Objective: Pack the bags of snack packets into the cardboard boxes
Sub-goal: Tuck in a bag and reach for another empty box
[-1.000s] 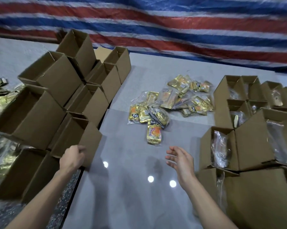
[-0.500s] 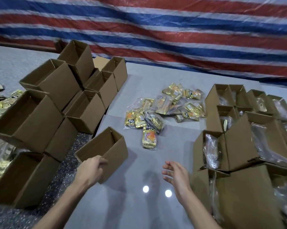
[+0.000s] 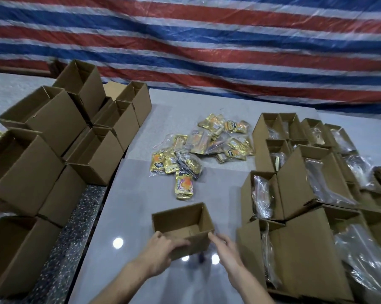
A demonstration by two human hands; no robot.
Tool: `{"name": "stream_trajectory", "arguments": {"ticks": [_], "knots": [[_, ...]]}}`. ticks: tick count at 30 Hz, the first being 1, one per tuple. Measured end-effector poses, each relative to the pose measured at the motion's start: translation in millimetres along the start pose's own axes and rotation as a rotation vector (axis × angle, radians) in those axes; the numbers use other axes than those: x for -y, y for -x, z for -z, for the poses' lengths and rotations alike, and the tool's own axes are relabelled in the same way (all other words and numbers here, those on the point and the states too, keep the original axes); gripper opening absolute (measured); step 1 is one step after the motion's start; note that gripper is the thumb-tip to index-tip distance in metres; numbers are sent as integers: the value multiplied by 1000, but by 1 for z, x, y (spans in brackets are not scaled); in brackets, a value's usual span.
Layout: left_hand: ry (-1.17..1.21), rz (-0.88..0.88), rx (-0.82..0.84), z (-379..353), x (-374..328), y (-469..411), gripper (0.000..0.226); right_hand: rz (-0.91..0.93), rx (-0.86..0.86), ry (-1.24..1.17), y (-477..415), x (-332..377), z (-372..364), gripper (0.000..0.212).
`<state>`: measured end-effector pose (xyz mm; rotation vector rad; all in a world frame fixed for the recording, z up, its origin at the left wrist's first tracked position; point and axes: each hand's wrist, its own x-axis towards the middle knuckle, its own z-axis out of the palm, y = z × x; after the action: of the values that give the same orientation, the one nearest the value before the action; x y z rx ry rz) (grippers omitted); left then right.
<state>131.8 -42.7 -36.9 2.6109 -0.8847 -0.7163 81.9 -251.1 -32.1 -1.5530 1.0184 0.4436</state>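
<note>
An empty open cardboard box [image 3: 180,220] stands on the grey table in front of me. My left hand [image 3: 161,253] grips its near left corner. My right hand [image 3: 225,249] touches its near right corner with the fingers stretched along the box wall. Behind the box lies a pile of clear bags with yellow snack packets [image 3: 207,148]; the closest bag [image 3: 184,186] is just beyond the box.
A heap of empty cardboard boxes [image 3: 53,139] fills the left side. Boxes holding clear bags [image 3: 295,185] crowd the right side. A striped red, blue and white tarp [image 3: 207,40] hangs behind the grey table [image 3: 136,205].
My left hand pulled one empty box out of the left heap and carried it right to the table's middle. My right hand came in to its right corner.
</note>
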Motion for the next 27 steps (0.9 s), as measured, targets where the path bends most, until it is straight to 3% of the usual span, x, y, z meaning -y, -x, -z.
{"name": "stream_trajectory", "arguments": {"ticks": [5, 8, 14, 16, 18, 20, 22, 24, 27], "knots": [[62, -168, -28, -13, -14, 1, 105, -23, -12, -21, 6, -3, 2, 35], [16, -205, -40, -14, -17, -2, 109, 36, -28, -40, 7, -3, 3, 56], [-200, -242, 69, -16, -26, -12, 92, 36, -152, -38, -5, -5, 4, 42], [-166, -294, 96, -15, -24, -13, 87, 5, -210, 0, -10, -6, 5, 43], [18, -306, 104, -12, -20, -15, 65, -21, -241, 40, -13, -9, 7, 50], [328, -207, -5, -5, -16, -19, 38, -23, -246, 76, -16, -11, 8, 53], [561, -41, -251, 4, -6, -31, 24, -17, -238, 96, -20, -12, 8, 56], [653, 143, -448, 14, 12, -52, 15, -24, -239, 113, -23, -10, 7, 60], [643, 370, -464, 26, 40, -89, 11, -53, -252, 123, -28, -8, 6, 61]]}}
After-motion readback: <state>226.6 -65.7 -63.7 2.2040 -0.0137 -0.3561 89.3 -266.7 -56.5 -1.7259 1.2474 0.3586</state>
